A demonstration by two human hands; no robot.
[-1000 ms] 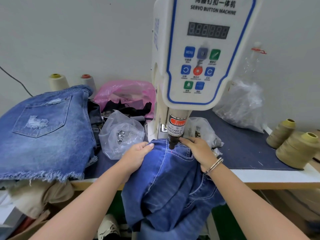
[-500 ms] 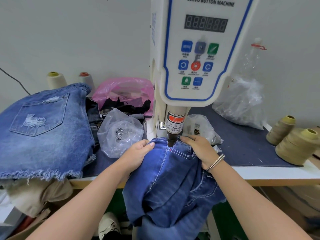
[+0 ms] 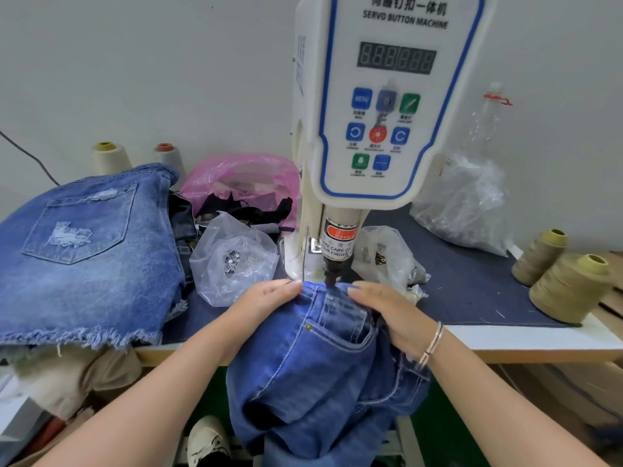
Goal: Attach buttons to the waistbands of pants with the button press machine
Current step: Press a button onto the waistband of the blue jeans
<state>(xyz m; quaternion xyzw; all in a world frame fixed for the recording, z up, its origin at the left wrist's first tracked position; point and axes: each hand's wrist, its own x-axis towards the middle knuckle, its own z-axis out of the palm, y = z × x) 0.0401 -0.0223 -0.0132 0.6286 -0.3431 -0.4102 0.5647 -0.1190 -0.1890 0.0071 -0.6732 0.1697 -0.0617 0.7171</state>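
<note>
Pants (image 3: 323, 358) waistband sitting under press punch (image 3: 332, 276); left hand (image 3: 266, 298) and right hand (image 3: 387, 308) pressing flat, fingers straight. Denim looking soft, floppy; holding beside punch.

Table (image 3: 526, 340): white top with a wooden front edge, covered by a dark blue mat (image 3: 472, 284).
Centre: white button press machine (image 3: 387, 106), standing on the mat.
Left: stack of denim shorts (image 3: 84, 251), overhanging the front edge.
Rear left: two thread cones (image 3: 111, 158); pink plastic bag (image 3: 242, 176).
Beside the machine: clear bags of metal buttons (image 3: 232, 261).
Rear right: crumpled clear bag (image 3: 465, 203).
Right edge: two olive thread spools (image 3: 566, 288).
</note>
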